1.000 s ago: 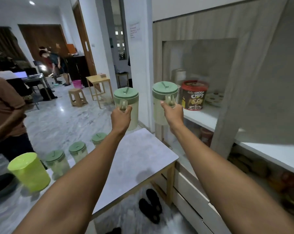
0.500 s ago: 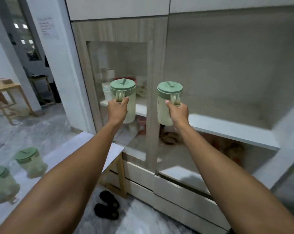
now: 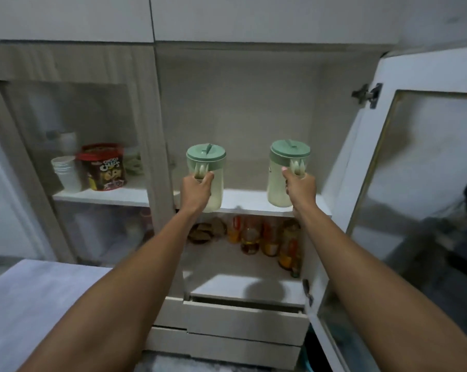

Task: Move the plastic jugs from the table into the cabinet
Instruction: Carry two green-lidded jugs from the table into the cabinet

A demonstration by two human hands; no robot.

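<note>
Gripping two pale green plastic jugs by their handles, one to each hand, arms stretched toward an open cabinet. Left hand (image 3: 197, 189) clenching the handle of the left jug (image 3: 209, 178), fingers wrapping the loop just under the green lid (image 3: 206, 153). Right hand (image 3: 300, 187) clenching the handle of the right jug (image 3: 280, 181) in the same manner, thumb lying along the handle's near side. Holding both jugs upright, lids on, well apart from each other, in front of the middle compartment of the cabinet (image 3: 240, 103). Hanging at the front edge of the white shelf (image 3: 248, 202); whether either base is touching the shelf cannot be told. Standing wide open at the right, the glass-panelled cabinet door (image 3: 415, 183), its hinge showing near the top. Sitting behind the shut glass panel at the left, on the same shelf level: a red-lidded chocolate cereal tub (image 3: 105, 166) beside a stack of white cups (image 3: 66, 171). Crowding the compartment below the shelf, a row of bottles (image 3: 264, 237) with orange and yellow contents, blurred. Jutting slightly out beneath them, a pale drawer (image 3: 243, 320). Showing at lower left, a corner of the grey worktop (image 3: 33, 304), partly crossed by the left forearm.
</note>
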